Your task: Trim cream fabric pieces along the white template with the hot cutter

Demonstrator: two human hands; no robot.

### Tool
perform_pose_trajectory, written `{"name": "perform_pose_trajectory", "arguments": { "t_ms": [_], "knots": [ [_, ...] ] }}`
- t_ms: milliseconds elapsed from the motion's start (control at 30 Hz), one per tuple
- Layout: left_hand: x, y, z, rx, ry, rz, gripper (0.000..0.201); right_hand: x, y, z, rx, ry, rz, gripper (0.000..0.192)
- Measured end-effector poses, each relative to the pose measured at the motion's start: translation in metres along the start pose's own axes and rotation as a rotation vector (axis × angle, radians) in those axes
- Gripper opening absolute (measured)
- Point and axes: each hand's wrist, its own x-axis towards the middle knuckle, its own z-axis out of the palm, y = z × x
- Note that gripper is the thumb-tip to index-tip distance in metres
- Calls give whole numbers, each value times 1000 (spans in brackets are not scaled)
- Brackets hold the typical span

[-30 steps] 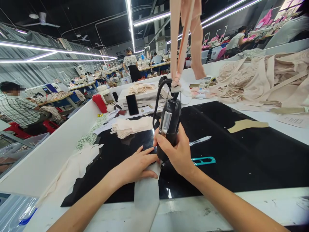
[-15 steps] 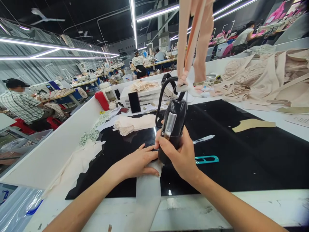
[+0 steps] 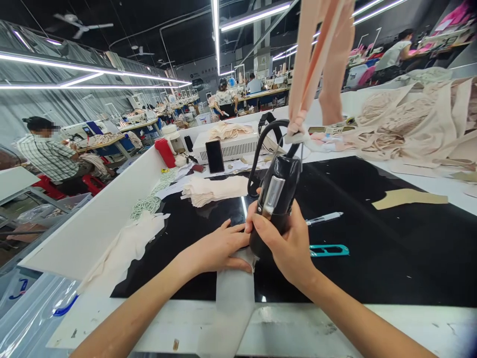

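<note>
Clasped a black tool (image 3: 278, 186), slightly tilted, in the clenched right grip (image 3: 290, 243); laid the left grip (image 3: 219, 248), loose with fingers spread, on a pale strip (image 3: 234, 293) running from beneath it toward the near edge. Could not make out the tool's lower end behind the right grip. Had a cable (image 3: 254, 160) looping just above that grip and knotted peach bands (image 3: 300, 64) hanging over it, blocking some of the view beyond. Saw a pen (image 3: 326, 218) and teal tool (image 3: 331, 245) just right of it, a beige piece (image 3: 410, 199) farther right, a fabric pile (image 3: 417, 119) beyond. Found a pale stack (image 3: 216, 191) and phone (image 3: 215, 156) ahead of the left grip, green string (image 3: 147, 203) to its left. Worked on a glossy black sheet (image 3: 372, 263) over a stained white worktop (image 3: 316, 323), under tube lights (image 3: 255, 18), with people (image 3: 48, 154) at sewing machines (image 3: 80, 130) farther off.
</note>
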Motion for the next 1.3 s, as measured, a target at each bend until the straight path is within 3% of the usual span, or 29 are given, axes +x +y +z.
{"name": "perform_pose_trajectory", "arguments": {
  "t_ms": [133, 233, 400, 667, 800, 967, 1133, 1300],
  "knots": [
    [-19, 12, 18, 102, 254, -41, 47, 2, -3, -3, 62, -1, -34, 30],
    [-39, 31, 41, 252, 418, -144, 10, 3, -5, -5, 100, -6, -65, 31],
    [-57, 48, 63, 318, 418, -65, 14, 6, -6, -9, 108, 9, -58, 31],
    [-65, 9, 44, 200, 340, 206, 30, 3, -7, -11, 131, 7, -48, 25],
    [-61, 7, 41, 144, 329, 122, 36, -1, -3, -14, 134, -16, -62, 27],
    [-41, 11, 44, 196, 416, -30, 38, -2, -2, -16, 150, -16, -36, 40],
    [-19, 4, 53, 253, 417, -27, 32, -9, -3, -27, 142, -20, -11, 45],
    [-20, 0, 60, 297, 405, 23, 23, -13, -5, -42, 134, -98, -43, 42]
  ]
}}
